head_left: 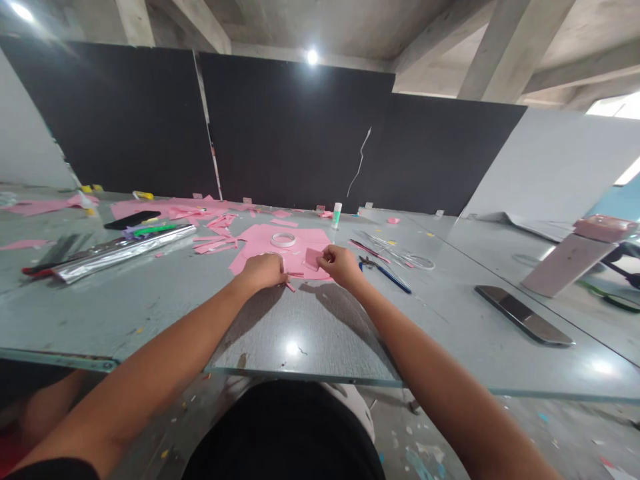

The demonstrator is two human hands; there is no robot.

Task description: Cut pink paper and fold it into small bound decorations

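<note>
My left hand [263, 271] is closed at the front edge of a large pink paper sheet [256, 241]. A narrow pink paper strip [291, 287] sticks out at its fingertips, and other thin strips lie beside them. To the right, my right hand [341, 264] pinches a small pink paper piece [313, 259] between thumb and finger, over the sheet. A roll of tape [283, 241] lies on the sheet just beyond both hands. Behind my left hand a second pale ring shows in part.
Blue-handled pliers [393, 277], wires [417, 260] and a phone [523, 315] lie rightward, near a pink bottle [570, 263]. A glue stick [337, 215] stands behind. Leftward are a silver foil roll [125, 252], a black object [133, 220] and pink scraps [215, 243]. Dark panels [300, 133] border the back.
</note>
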